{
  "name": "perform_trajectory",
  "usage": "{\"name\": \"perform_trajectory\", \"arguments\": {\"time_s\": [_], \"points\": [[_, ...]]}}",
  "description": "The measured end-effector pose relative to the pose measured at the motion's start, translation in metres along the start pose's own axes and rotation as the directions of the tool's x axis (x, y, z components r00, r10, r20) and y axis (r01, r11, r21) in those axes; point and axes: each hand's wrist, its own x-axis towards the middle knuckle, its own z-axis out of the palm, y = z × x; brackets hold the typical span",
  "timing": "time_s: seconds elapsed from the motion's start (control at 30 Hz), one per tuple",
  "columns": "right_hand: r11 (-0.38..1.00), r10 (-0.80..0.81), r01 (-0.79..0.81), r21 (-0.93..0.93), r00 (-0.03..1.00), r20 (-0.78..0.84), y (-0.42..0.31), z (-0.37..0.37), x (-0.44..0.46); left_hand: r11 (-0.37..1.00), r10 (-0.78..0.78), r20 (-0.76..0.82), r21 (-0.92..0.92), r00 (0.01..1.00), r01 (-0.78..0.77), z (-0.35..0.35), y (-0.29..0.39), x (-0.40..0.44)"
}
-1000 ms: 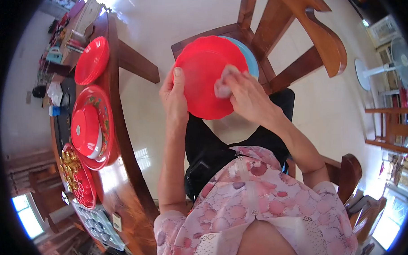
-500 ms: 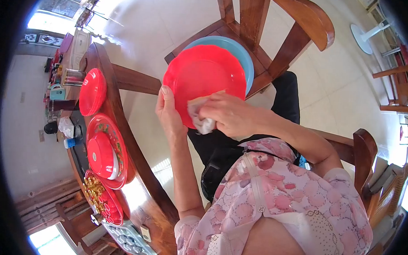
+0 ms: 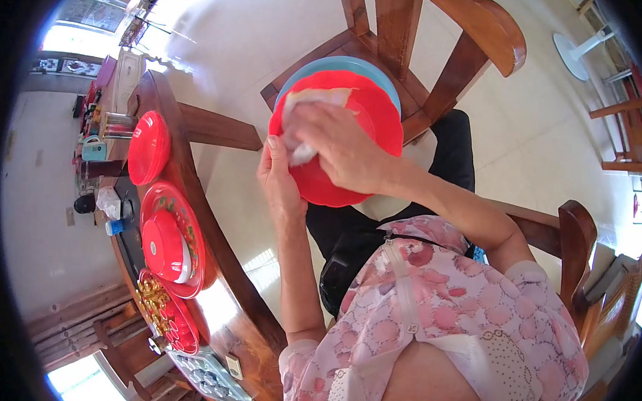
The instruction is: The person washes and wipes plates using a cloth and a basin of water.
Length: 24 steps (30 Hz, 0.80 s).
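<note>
A red plate with a wavy rim point(image 3: 369, 124) is held tilted above my lap. My left hand point(image 3: 280, 181) grips its lower left edge, thumb on the inner face and fingers hidden behind. My right hand point(image 3: 330, 141) presses a whitish cloth point(image 3: 303, 154) against the left part of the plate; the hand is slightly blurred. Behind the plate a blue basin point(image 3: 371, 69) rests on the seat of a wooden chair point(image 3: 409, 108).
Along the wooden table point(image 3: 250, 297) on the left lie stacked red plates point(image 3: 149, 148), a patterned red tray point(image 3: 198, 231) bearing a red bowl point(image 3: 162, 244), gold items point(image 3: 151, 297) and a clear tray point(image 3: 208, 380). A white fan base point(image 3: 570, 57) stands at upper right.
My right hand and the cloth went from the plate's right side to its lower edge, then up to its upper left. The plate has shifted slightly, and the camera view has turned.
</note>
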Motion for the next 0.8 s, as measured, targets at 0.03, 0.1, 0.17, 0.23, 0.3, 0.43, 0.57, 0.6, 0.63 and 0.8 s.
{"name": "perform_trajectory", "arguments": {"time_s": [0.03,0.1,0.17,0.23,0.3,0.43,0.57,0.6,0.63,0.8], "points": [[1.000,-0.023,0.022,0.008,0.996,0.088,-0.004,0.002,-0.003,1.000,0.000,0.000,0.000,1.000,0.000,-0.001,0.000,0.001],[0.998,-0.070,0.069,0.012,0.990,0.121,-0.011,-0.004,-0.011,0.993,0.027,0.018,0.118,0.999,-0.029,-0.007,0.000,0.004],[0.990,-0.088,0.036,0.136,0.909,0.406,-0.014,-0.012,-0.018,0.991,0.027,0.005,0.130,1.000,-0.027,-0.010,0.002,0.006],[0.985,-0.088,0.020,0.171,0.913,0.397,-0.013,-0.016,-0.028,0.997,0.076,-0.026,-0.021,0.997,-0.076,-0.006,0.008,0.006],[0.991,-0.017,-0.042,0.126,0.899,0.437,-0.006,-0.024,-0.035,0.995,0.091,-0.029,-0.031,0.995,-0.092,-0.011,0.002,0.008],[0.985,0.015,0.044,-0.168,0.943,0.333,0.012,-0.036,-0.035,0.986,0.140,-0.053,0.097,0.989,-0.134,-0.008,0.001,0.005],[0.960,0.172,-0.136,-0.243,0.976,0.132,0.019,-0.028,-0.024,0.985,0.144,-0.045,0.108,0.989,-0.138,-0.007,-0.001,0.004],[0.961,0.170,-0.135,-0.243,0.977,0.132,0.021,-0.022,-0.022,0.984,0.145,-0.045,0.107,0.988,-0.140,-0.006,0.000,0.004],[0.974,0.146,-0.140,-0.176,0.989,0.023,0.022,-0.015,-0.019,0.993,0.103,-0.034,0.063,0.994,-0.101,-0.003,0.001,0.002],[0.998,-0.006,0.009,0.070,0.999,-0.037,-0.003,-0.005,-0.002,1.000,-0.006,-0.025,-0.002,1.000,0.006,-0.006,-0.011,0.005]]}}
